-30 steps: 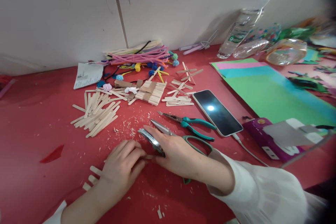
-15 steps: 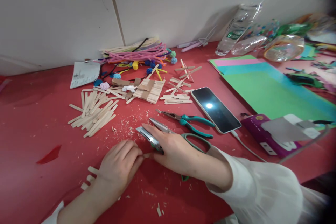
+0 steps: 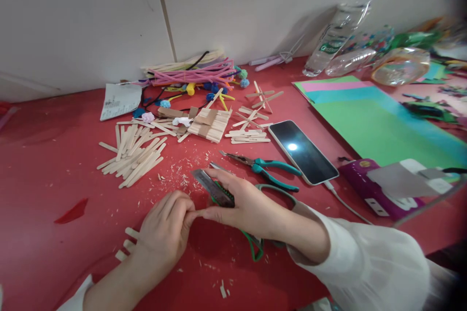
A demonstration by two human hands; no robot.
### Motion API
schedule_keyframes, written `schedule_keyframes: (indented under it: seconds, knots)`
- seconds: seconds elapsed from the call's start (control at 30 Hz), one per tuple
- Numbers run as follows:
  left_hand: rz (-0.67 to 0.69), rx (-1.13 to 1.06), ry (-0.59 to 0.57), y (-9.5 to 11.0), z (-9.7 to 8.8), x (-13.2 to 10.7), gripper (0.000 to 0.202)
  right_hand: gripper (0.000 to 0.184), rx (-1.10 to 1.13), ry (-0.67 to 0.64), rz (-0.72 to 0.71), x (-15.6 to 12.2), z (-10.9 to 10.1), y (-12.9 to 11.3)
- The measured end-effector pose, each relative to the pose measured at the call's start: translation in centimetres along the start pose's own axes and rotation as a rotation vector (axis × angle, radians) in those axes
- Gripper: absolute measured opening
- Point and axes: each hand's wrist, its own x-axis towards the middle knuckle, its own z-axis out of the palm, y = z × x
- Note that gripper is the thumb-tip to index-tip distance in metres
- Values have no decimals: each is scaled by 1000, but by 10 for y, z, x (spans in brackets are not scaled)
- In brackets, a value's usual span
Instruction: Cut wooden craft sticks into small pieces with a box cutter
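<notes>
My right hand (image 3: pixel 251 204) is wrapped round a utility knife (image 3: pixel 214 189), whose blade points up and left, with a green loop hanging below the palm. My left hand (image 3: pixel 166 223) is closed, its fingertips pinching a thin wooden craft stick (image 3: pixel 197 214) that is mostly hidden. My right thumb meets that stick's end, so the two hands nearly touch. Several craft sticks (image 3: pixel 130 245) poke out from behind my left wrist. Pale wood shavings (image 3: pixel 178 175) lie scattered beyond the fingers. Scissors (image 3: pixel 279 195) rest partly hidden under my right hand.
Teal-handled pliers (image 3: pixel 270 170) and a phone (image 3: pixel 303 152) on a cable lie beyond my right hand. Loose craft sticks (image 3: pixel 136 155) are heaped left, near a bound stick bundle (image 3: pixel 209 125). Pipe cleaners (image 3: pixel 189 75) line the wall. Coloured paper (image 3: pixel 368 121) and a purple box (image 3: pixel 375 187) stand right.
My right hand has turned the knife so its flat side and the green loop show more. My right thumb has come closer to the left fingertips. The view has shifted slightly.
</notes>
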Motion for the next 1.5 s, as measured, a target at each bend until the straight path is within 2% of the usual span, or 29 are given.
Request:
schedule_keyframes:
  seconds: [0.27,0.5,0.73,0.9,1.03,1.13,1.23,1.3,1.37,1.5]
  knots:
    - [30,-4,8,3,-1,2,17,49,98,23,2,-1,6,-3]
    - [22,-100,35,5,-5,2,18,51,429,-103,248,2,3,-9]
    - [31,-144,36,3,-7,2,18,45,481,-72,250,3,3,-7]
    - [-72,-163,18,-3,-4,-2,12,50,362,-5,185,4,-5,-3]
    - [2,-169,-60,-4,-2,-4,10,63,27,-23,178,3,-13,0]
    - [42,-184,-94,-6,0,-4,15,68,-294,30,55,0,-19,2]
    - [36,-156,-110,-7,2,-6,19,63,-356,88,-31,-2,-22,2]
    - [22,-130,-103,-8,3,-7,20,61,-271,121,-49,-2,-23,1]
    - [20,-105,-79,-8,3,-8,20,52,-90,140,-45,-2,-24,0]
    - [85,-82,-76,-5,1,-7,18,32,520,151,17,1,-29,-3]
